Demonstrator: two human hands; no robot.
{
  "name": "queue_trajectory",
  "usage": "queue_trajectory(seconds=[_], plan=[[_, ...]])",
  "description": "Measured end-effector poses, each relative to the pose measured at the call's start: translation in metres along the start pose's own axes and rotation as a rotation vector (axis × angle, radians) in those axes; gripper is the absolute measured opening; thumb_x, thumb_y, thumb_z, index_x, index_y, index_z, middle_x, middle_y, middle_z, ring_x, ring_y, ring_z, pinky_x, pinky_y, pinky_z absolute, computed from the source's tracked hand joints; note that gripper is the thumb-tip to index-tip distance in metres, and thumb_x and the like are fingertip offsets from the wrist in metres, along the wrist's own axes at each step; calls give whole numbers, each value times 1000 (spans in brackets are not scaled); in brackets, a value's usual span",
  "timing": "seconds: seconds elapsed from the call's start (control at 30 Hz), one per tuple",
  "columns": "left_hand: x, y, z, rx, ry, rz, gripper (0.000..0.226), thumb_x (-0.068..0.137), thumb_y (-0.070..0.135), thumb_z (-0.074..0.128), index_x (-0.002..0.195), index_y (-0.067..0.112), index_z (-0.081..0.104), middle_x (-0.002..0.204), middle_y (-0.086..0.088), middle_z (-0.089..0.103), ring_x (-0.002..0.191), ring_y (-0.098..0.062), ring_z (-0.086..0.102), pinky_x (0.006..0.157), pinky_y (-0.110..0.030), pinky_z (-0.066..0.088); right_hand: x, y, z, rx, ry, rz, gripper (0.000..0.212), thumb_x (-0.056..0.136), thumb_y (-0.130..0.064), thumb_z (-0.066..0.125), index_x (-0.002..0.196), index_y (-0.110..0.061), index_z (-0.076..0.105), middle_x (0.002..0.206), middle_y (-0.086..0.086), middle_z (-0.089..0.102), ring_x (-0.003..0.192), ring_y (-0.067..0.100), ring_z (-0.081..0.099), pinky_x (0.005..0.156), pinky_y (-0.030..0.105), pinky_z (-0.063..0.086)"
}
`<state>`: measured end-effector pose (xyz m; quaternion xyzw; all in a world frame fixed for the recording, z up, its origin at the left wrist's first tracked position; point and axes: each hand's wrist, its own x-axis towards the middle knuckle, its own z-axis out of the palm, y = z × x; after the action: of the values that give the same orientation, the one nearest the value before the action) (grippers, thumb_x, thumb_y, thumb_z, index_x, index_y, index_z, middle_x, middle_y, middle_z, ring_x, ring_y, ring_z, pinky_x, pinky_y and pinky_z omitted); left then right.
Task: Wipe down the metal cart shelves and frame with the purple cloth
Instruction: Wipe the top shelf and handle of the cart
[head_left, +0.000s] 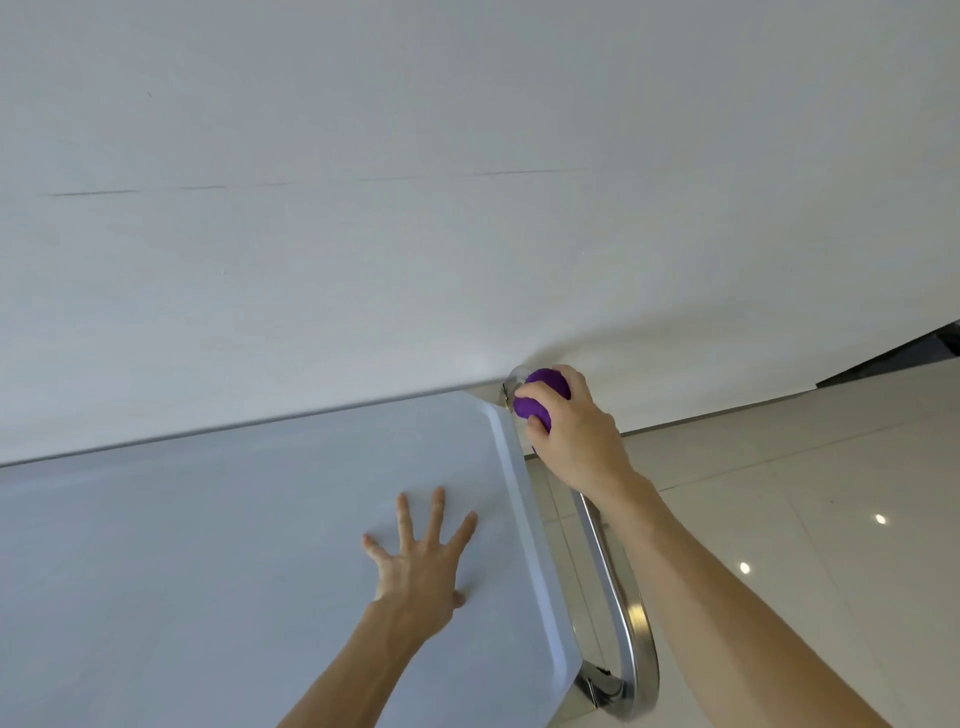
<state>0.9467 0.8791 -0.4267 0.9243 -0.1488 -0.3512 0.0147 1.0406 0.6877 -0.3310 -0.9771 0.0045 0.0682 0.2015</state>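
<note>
The metal cart's top shelf (208, 545) fills the lower left, pale and flat with a raised rim on its right side. A curved shiny handle bar (631, 623) of the frame runs along the cart's right end. My right hand (576, 431) grips the bunched purple cloth (540, 397) and holds it against the far upper end of that handle bar, close to the wall. My left hand (421, 561) rests flat on the top shelf, fingers spread, near the right rim. The cart's lower shelves are hidden.
A white wall (467, 182) stands directly behind the cart, touching or nearly touching its far edge. Glossy pale floor tiles (805, 493) lie to the right. A dark object (914, 353) sits at the far right by the wall's base.
</note>
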Motion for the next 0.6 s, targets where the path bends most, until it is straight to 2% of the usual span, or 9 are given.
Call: queue_trajectory(seconds=[0.07,0.13,0.23,0.3,0.4,0.47,0.6], plan=[[1,0,1,0,-5,-11,95,91,48,59,150,43,-16,158,-3,-33,140,-48,-29,102,-79,16,37,-3,-6,28,-114,65,27,90,-26,56,115,-35,61,134,-2,47,104,28,60,83,33,47],[2,0,2,-4,-20,-16,96,91,47,60,150,43,-16,157,-3,-34,140,-47,-30,103,-79,15,71,-7,-10,35,-261,121,27,86,-24,55,107,-37,65,121,-3,60,100,24,60,78,29,44],[2,1,-1,-23,-38,-19,96,91,46,61,150,44,-16,157,-1,-35,140,-45,-32,103,-79,14,104,-11,-10,-30,-443,157,30,81,-19,53,101,-35,69,111,-5,66,98,22,62,79,30,53],[1,1,-5,-38,-52,-23,96,92,44,61,150,45,-14,157,0,-34,141,-44,-31,104,-79,14,109,-11,-7,-47,-467,154,31,80,-17,52,99,-35,69,109,-6,67,98,22,63,84,33,56],[-1,3,-10,-59,-65,-26,95,91,42,63,151,46,-12,158,1,-33,141,-43,-31,104,-78,15,96,-4,-6,22,-366,111,28,83,-21,54,102,-36,68,115,-7,63,98,18,58,76,28,45],[-1,3,-13,-71,-65,-26,95,91,42,63,151,46,-11,158,1,-33,141,-43,-31,104,-78,16,75,1,-6,96,-246,71,27,86,-23,55,106,-37,66,121,-5,58,100,19,58,78,27,40],[-5,3,-16,-96,-68,-17,95,91,41,63,151,46,-10,158,2,-32,141,-43,-31,104,-78,14,3,8,1,123,5,-65,31,89,-20,60,118,-31,62,145,1,37,112,28,56,85,38,52]])
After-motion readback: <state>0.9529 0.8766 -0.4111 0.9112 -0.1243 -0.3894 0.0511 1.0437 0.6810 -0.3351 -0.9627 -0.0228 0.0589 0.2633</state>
